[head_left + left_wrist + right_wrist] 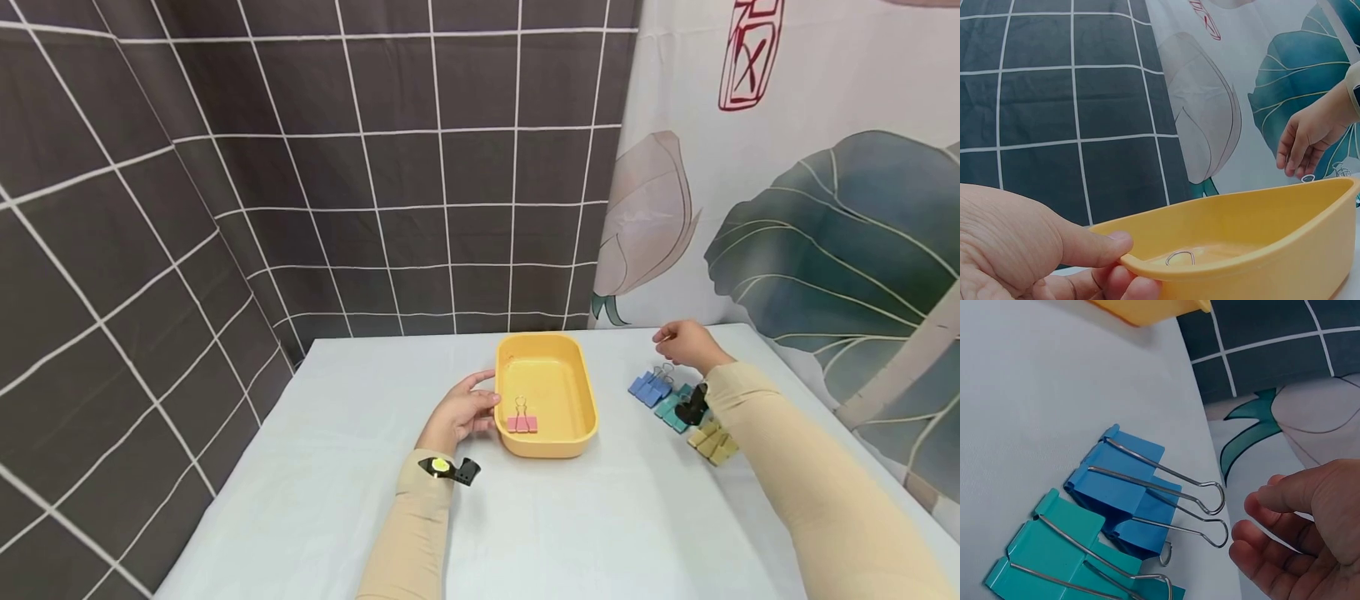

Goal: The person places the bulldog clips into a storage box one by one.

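A yellow plastic bin (558,387) stands on the white table, with one pink binder clip (522,424) inside near its front left. My left hand (463,410) pinches the bin's left rim, thumb over the edge and fingers against the outer wall, as the left wrist view shows. Off to the right, my right hand (690,343) hovers just past the wire handles of the blue binder clips (1125,472), its fingers loosely bent and holding nothing. Teal binder clips (1063,544) lie beside the blue ones. Yellow binder clips (714,442) rest nearest me, partly behind the right sleeve.
The white tablecloth (300,508) spreads around the bin. A dark grid-patterned curtain (390,167) hangs along the left and back. At the right, a white cloth (675,67) with flower and leaf prints hangs close behind the clips.
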`<state>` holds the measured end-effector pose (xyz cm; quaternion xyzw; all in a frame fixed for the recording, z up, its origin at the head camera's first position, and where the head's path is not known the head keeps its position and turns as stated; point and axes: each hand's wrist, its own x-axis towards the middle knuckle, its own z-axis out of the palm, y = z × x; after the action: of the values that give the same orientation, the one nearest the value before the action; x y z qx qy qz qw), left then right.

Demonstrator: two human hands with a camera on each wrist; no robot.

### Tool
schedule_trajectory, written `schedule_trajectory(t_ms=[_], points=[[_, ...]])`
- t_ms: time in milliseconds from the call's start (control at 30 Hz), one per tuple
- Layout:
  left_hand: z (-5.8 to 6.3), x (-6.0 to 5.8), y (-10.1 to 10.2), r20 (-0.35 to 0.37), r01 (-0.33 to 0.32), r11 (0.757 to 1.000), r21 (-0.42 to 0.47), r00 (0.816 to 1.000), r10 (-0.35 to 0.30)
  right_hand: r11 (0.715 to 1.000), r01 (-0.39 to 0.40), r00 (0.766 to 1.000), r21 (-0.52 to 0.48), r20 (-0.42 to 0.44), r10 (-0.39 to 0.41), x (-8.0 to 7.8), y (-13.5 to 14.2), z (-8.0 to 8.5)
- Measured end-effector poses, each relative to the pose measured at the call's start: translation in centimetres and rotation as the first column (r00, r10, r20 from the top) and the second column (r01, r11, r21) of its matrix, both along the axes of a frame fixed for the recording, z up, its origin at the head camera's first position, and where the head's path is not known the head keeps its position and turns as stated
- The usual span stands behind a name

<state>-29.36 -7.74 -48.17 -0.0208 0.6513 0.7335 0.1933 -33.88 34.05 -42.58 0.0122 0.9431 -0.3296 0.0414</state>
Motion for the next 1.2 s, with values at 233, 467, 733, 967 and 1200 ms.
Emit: schedule_trajectory(t_ms=[233,467,733,967,1200], points=[[0.1,0.0,0.0,0.000,-0.005,0.999,-0.035,1.000,0.005,0.998,0.001,1.000,0.064,0.023,-0.003,-0.1,0.4,-0.7],[0.0,-0.1,0.1,0.001,-0.011,1.000,-0.022,1.000,0.011,0.997,0.006,0.999,0.076,0.048,-0.010,0.1,0.1,-1.0],[0.2,-0.1,0.0,0.006,-0.005,1.000,-0.006,1.000,0.005,0.999,0.020,0.992,0.035,0.123,-0.024,-0.5,0.1,-1.7],[0.1,-0.2,0.1,0.008,-0.002,1.000,0.004,1.000,0.002,0.999,0.023,0.991,0.029,0.132,-0.026,-0.3,0.0,-1.6],[0.2,-0.1,0.1,0.000,-0.002,1.000,0.003,1.000,0.002,1.000,0.017,0.992,0.020,0.124,-0.020,-0.3,0.2,-1.8]])
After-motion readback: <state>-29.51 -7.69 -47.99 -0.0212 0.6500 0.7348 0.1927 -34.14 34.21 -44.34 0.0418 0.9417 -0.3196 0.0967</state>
